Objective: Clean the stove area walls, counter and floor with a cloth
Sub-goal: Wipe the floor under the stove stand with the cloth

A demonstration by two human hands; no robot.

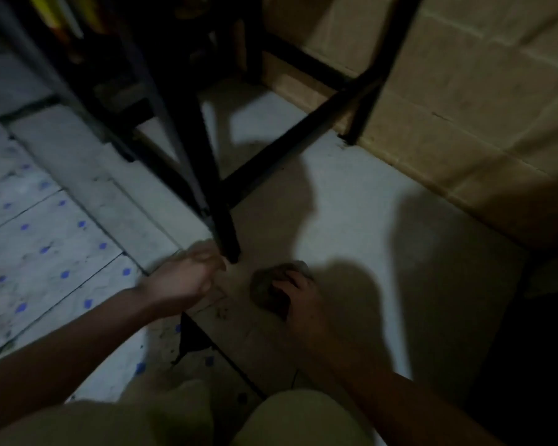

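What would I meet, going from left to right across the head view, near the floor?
First the white floor tiles with blue dots → left hand → foot of the black metal frame leg → crumpled grey cloth → right hand on that cloth → beige tiled wall.

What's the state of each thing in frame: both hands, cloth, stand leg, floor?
left hand: at the foot of the stand leg, blurred, grip unclear
right hand: fingers curled over the cloth, holding it on the floor
cloth: bunched up, on the floor under the right hand
stand leg: foot down on the floor
floor: pale, with dark specks near the hands
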